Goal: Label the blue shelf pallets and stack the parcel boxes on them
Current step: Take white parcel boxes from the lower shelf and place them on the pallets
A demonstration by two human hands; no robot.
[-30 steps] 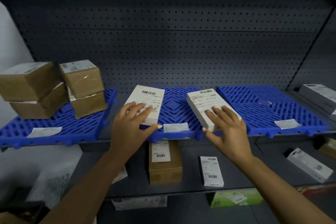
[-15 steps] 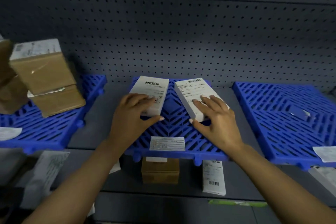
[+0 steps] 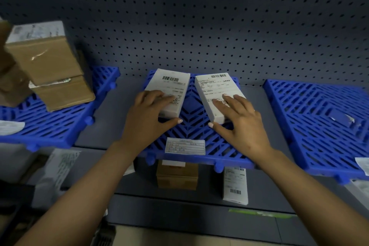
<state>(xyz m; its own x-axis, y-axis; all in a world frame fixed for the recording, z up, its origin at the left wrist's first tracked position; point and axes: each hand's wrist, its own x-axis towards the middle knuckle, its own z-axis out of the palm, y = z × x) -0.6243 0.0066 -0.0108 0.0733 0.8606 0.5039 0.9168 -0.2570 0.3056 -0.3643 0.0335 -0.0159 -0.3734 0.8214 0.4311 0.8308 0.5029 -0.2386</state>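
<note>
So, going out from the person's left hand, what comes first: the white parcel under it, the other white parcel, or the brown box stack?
1. Left white parcel, under the left hand.
2. Right white parcel, just right, under the right hand.
3. Brown box stack, far left, on the neighbouring pallet.

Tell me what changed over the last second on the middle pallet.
Both white parcel boxes, the left and the right, were pushed back from the front edge toward the pegboard. The left hand and right hand stayed flat on them; the middle pallet's label is unchanged.

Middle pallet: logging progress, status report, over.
Left hand flat on left white box; right hand on right white box. Both on labelled middle pallet. Nothing obstructing.
</note>
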